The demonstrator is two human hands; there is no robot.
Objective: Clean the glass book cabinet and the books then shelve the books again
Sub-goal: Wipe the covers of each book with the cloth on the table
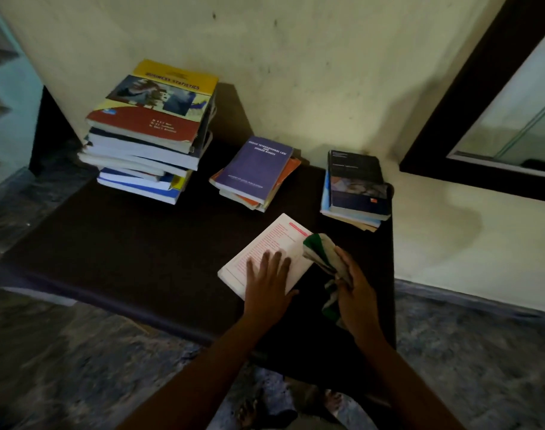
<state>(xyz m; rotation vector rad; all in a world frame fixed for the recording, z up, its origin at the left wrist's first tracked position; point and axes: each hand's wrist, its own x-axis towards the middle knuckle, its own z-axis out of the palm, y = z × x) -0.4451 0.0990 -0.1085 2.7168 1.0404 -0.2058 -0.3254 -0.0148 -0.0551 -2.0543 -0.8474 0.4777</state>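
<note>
Left hand presses flat, fingers spread, on the white paperback — light and bendy, best gripped by its spine — while the right hand clutches the soft cloth.

surface: dark brown
cloth: green and white
near book: white, pink print
middle stack's top book: purple
tall stack's top book: yellow, red

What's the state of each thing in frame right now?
left hand, flat, fingers straight, pressing the white book
right hand, grips the green-and-white cloth
white book, closed, flat on the table
green-and-white cloth, bunched, at the white book's right edge
tall book stack, piled unevenly, Business Statistics on top
purple-topped stack, closed, lying flat
dark-topped stack, closed, at the table's right edge
</note>
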